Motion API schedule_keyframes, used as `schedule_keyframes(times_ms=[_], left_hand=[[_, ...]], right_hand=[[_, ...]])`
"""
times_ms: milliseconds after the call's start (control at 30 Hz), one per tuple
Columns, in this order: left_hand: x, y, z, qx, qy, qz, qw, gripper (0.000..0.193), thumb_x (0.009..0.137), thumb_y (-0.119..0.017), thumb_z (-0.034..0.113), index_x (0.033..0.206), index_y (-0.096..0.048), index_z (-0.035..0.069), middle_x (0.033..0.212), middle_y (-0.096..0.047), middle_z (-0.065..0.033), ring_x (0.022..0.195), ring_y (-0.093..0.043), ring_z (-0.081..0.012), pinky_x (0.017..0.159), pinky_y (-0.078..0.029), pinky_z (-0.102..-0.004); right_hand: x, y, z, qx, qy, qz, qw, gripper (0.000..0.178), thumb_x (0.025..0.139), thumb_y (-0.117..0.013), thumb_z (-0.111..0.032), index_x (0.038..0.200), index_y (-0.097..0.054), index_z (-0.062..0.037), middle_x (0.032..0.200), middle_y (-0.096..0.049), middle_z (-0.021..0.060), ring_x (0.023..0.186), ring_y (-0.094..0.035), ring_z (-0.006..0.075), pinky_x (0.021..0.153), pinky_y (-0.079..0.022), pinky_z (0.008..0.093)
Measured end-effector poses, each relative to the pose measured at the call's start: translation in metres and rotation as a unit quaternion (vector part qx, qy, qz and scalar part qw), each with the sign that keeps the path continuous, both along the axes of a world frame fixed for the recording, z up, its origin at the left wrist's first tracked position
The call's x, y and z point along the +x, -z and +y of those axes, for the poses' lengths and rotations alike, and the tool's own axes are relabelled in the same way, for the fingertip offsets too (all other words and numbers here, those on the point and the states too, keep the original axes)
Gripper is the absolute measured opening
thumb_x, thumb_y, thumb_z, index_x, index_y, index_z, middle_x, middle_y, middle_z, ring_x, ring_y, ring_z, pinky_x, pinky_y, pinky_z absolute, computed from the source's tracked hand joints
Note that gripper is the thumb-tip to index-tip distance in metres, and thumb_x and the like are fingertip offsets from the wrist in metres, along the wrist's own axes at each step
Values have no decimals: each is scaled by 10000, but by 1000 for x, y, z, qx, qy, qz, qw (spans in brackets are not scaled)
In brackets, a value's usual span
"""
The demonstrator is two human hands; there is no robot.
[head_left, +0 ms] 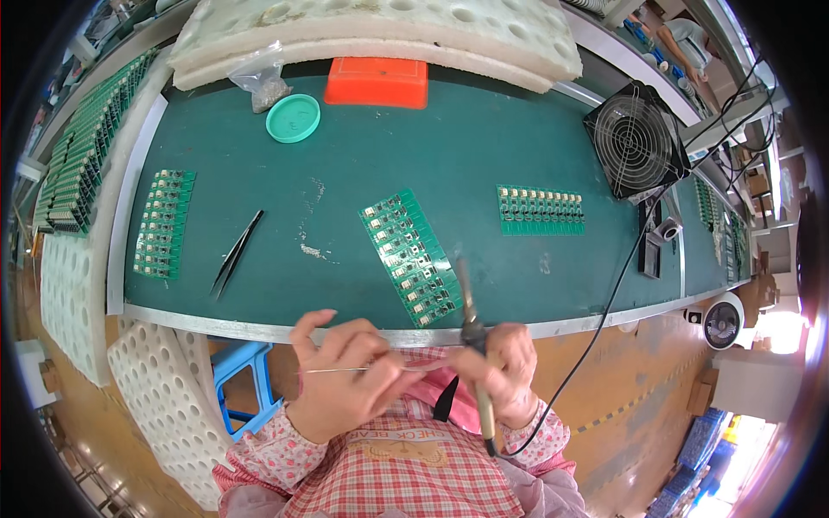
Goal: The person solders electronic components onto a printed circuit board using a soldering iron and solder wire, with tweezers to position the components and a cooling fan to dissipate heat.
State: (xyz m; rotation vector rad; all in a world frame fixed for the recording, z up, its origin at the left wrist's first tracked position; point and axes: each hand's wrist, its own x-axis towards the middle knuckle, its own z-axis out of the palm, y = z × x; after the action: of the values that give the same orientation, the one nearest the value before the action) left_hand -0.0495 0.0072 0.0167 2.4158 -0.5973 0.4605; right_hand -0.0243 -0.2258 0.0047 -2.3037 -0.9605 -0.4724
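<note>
In my right hand [505,371] is a soldering iron [473,335], its tip pointing up past the bench edge and its handle down. My left hand [345,375] pinches a thin length of solder wire [335,370], one end sticking out to the left. Both hands are close together over my lap, in front of the bench. Fingers of my right hand reach toward the left fingertips; whether they touch the wire is too blurred to tell. Just beyond lies a green circuit board panel [410,257], slanted, its near end by the bench edge. The iron's tip is beside this panel.
On the green bench mat are tweezers [237,255], another board panel [164,224] at left, one [541,211] at right, a teal lid [294,118], a red bin [376,82] and a black fan [637,141]. The iron's cable [596,332] runs up the right side.
</note>
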Motion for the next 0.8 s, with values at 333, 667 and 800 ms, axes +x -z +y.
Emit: schedule_keyframes(times_ms=[333, 667, 800], left_hand=[[24, 15, -3, -71, -39, 40, 996, 170, 807, -683, 61, 735, -529, 66, 1101, -703, -84, 1045, -638, -289, 931, -381, -454], [25, 20, -6, -87, -35, 24, 995, 161, 737, -682, 49, 707, -525, 72, 1095, -695, -53, 1075, -643, -266, 911, -400, -460], [25, 21, -7, -63, -45, 19, 997, 173, 733, -729, 85, 734, -557, 87, 1093, -671, -37, 1045, -650, -229, 906, -418, -447]], right_hand=[[37, -3, 21, 1, 158, 65, 985, 544, 737, -831, -97, 1225, -591, -67, 953, -578, 114, 788, -572, 281, 701, -464, 385], [9, -27, 0, 226, 98, 68, 967, 221, 746, -782, -51, 906, -629, -46, 623, -618, 42, 473, -531, 179, 465, -434, 313], [20, -32, 7, 152, -6, 79, 985, 223, 729, -754, -41, 888, -599, -66, 598, -599, 24, 468, -533, 182, 457, -432, 310]])
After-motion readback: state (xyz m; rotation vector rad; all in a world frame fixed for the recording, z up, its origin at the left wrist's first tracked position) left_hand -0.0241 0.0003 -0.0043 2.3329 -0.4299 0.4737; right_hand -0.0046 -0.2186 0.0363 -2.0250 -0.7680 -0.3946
